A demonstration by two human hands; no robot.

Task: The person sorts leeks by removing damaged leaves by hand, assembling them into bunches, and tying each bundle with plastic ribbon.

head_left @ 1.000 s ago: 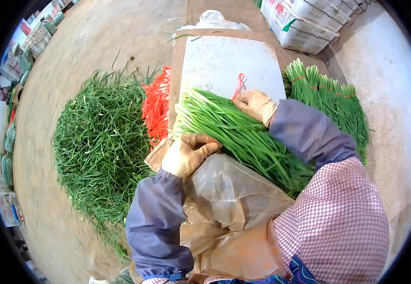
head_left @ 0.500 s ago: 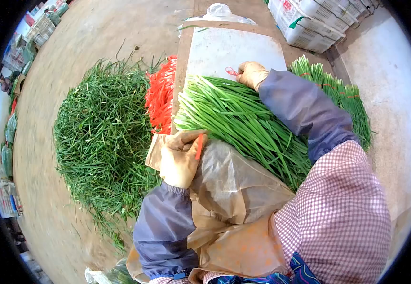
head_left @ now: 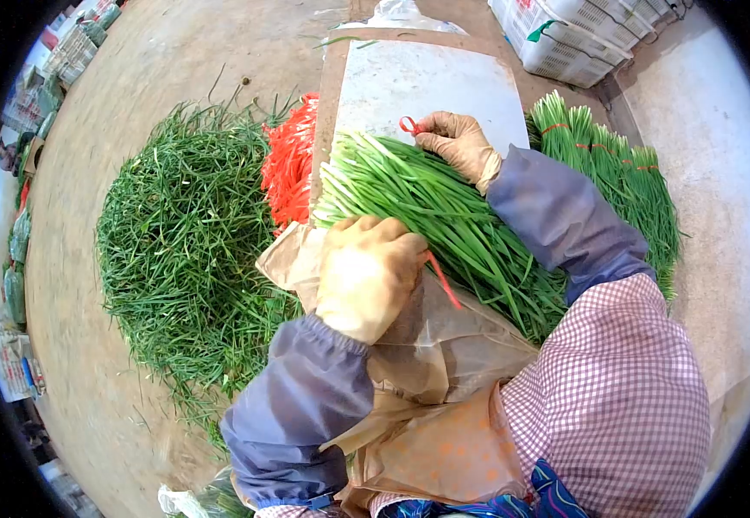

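Note:
A thick bundle of Chinese chives lies on the white board, pale stem ends to the left. My left hand, gloved, is closed at the near edge of the bundle, with a red tie strip trailing from its fingers. On the far edge, my gloved right hand pinches another end of red tie, which forms a small loop. Whether both ends belong to one strip beneath the chives is hidden. Brown plastic sheeting covers my lap below the bundle.
Loose chive leaves form a large heap on the floor at left. Red tie strips hang beside the white board. Tied chive bundles stand at right, near stacked white crates.
My left hand has moved right and turned knuckles up over the bundle's near edge, carrying its strip. My right hand has shifted slightly, and its red loop now stands up.

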